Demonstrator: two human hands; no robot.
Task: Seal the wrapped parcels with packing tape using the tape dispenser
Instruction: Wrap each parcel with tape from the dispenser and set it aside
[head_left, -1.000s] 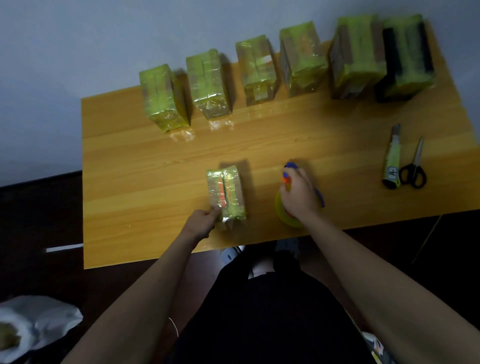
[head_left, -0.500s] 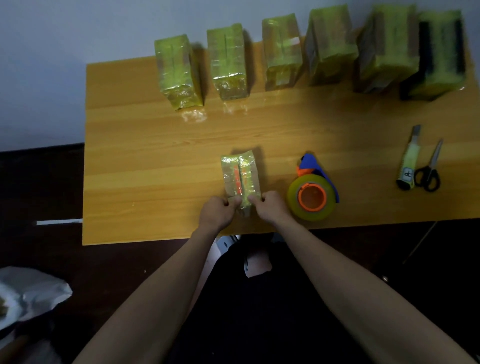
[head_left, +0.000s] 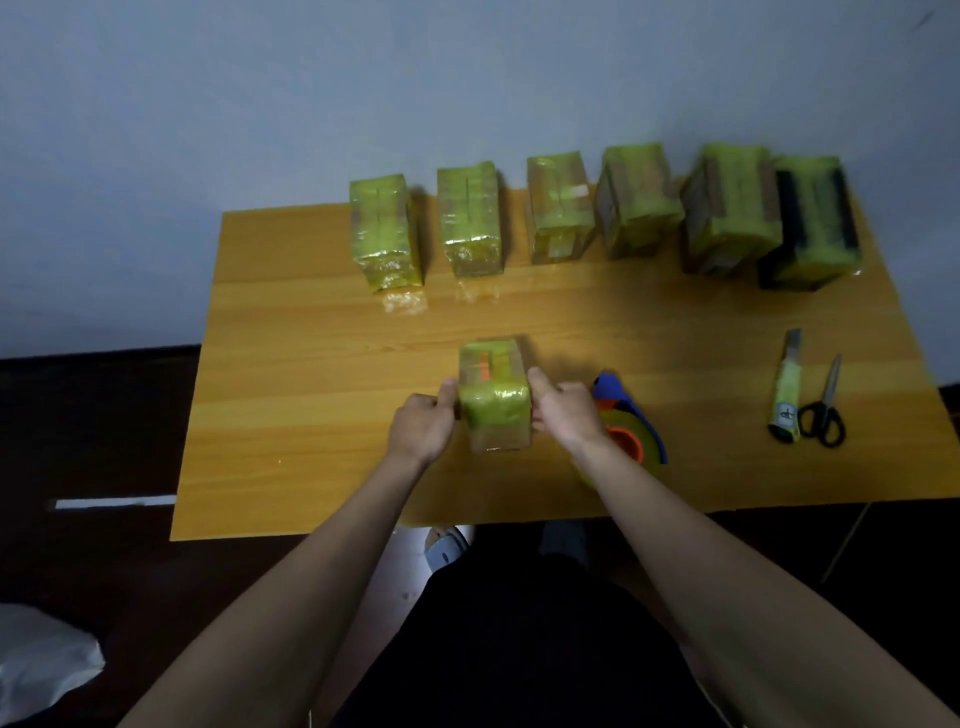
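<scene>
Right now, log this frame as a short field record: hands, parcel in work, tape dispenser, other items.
left hand: grips parcel's left side
right hand: grips parcel's right side
parcel in work: small green film-wrapped parcel, tilted up between both hands
tape dispenser: blue-and-orange tape dispenser, lying on wooden table, unheld
back row: six wrapped parcels
right edge: utility knife, black-handled scissors

The parcel gripped between both hands was yellow-green under clear wrap, with an orange stripe on top. The tape dispenser just right of the grip was blue and orange. Beyond the grip, the row of parcels showed yellow-green with brown bands, the parcel furthest right with black bands. The table was honey-toned wood grain.
</scene>
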